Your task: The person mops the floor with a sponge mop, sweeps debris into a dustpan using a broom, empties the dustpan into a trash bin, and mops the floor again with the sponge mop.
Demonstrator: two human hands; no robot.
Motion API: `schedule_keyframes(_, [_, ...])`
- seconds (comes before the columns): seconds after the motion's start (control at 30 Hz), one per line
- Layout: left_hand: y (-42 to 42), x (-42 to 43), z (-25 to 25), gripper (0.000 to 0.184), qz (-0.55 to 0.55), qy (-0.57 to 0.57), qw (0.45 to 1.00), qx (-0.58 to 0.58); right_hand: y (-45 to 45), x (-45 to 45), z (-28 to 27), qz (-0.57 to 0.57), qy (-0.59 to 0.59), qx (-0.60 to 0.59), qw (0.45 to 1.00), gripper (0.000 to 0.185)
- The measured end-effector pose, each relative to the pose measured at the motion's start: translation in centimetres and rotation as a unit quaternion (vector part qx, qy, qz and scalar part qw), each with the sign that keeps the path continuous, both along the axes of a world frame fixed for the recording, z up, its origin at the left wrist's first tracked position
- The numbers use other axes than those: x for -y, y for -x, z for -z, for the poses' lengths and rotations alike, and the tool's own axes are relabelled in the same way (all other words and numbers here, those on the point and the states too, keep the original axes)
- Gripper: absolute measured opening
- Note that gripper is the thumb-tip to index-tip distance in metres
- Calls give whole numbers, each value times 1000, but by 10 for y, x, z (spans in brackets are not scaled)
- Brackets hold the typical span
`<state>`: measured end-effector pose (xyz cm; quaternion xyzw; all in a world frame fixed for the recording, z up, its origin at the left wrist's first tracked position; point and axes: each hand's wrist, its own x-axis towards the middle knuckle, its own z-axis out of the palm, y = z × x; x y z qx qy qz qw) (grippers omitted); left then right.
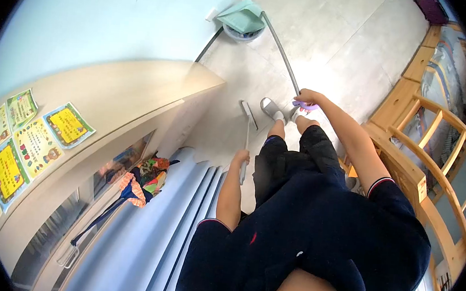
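Note:
My left hand (241, 157) is closed around the light handle of a broom (247, 130), whose narrow head rests on the floor left of my feet. Held out ahead, my right hand (308, 97) grips the long grey handle of a pale green dustpan (242, 16). A purple piece (305, 105) shows at the handle's end by that hand. The dustpan's pan is over a round waste bin (244, 35) beside the wall and covers part of its opening. Whether pan and bin touch, I cannot tell.
On my left stands a pale wooden cabinet (140, 78) with colourful paper cards (69, 125) on top and a blue curtain (143, 237) along its side. Patterned cloth (154, 175) hangs there. Wooden railed furniture (436, 134) lines my right side, with plastic-wrapped bedding (443, 80).

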<state>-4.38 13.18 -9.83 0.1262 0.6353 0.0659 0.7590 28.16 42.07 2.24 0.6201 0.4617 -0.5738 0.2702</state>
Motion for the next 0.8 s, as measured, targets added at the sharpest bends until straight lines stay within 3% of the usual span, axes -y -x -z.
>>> schedule_keyframes(0.07, [-3, -7, -1, 13, -22, 20, 999, 12, -20, 12, 38, 32, -54, -86, 994, 41])
schedule_keyframes(0.1, [-2, -4, 7, 14, 13, -23, 1000, 6, -17, 14, 22, -19, -136, -54, 989, 37])
schedule_keyframes(0.13, [0, -3, 13, 14, 49, -65, 997, 0, -12, 12, 6, -18, -137, -55, 989, 37])
schedule_keyframes(0.2, [-3, -5, 19, 13, 50, -55, 997, -34, -1, 12, -20, -29, -239, 42, 970, 34])
schedule_keyframes(0.23, [-5, -1, 30, 13, 50, -44, 996, -67, 3, 17, -28, -99, -361, 74, 925, 32])
schedule_keyframes(0.27, [-5, 4, 39, 13, 51, -42, 996, -65, 6, 20, -36, -98, -359, 75, 925, 32])
schedule_keyframes(0.37, [-4, 14, 76, 13, 217, -225, 944, -108, 26, 18, -86, -135, -426, 128, 885, 26])
schedule_keyframes(0.5, [-14, -1, 56, 12, 194, -104, 966, -133, 22, 20, -89, -96, -465, 146, 868, 30])
schedule_keyframes(0.57, [-16, 0, 51, 11, 159, -73, 976, -133, 19, 25, -89, -120, -465, 156, 863, 32])
schedule_keyframes(0.67, [-19, -2, 48, 9, 180, -128, 968, -116, 5, 35, -61, -159, -469, 166, 853, 36])
schedule_keyframes(0.73, [-27, -16, 12, 12, 226, -159, 955, -109, -6, 28, -38, -173, -475, 163, 847, 37])
schedule_keyframes(0.77, [-30, -20, -2, 13, 241, -169, 950, -107, -10, 20, -30, -84, -282, 102, 950, 35])
schedule_keyframes(0.8, [-35, -21, -8, 16, 127, -83, 984, -91, -16, 11, -20, 11, -72, 36, 997, 34])
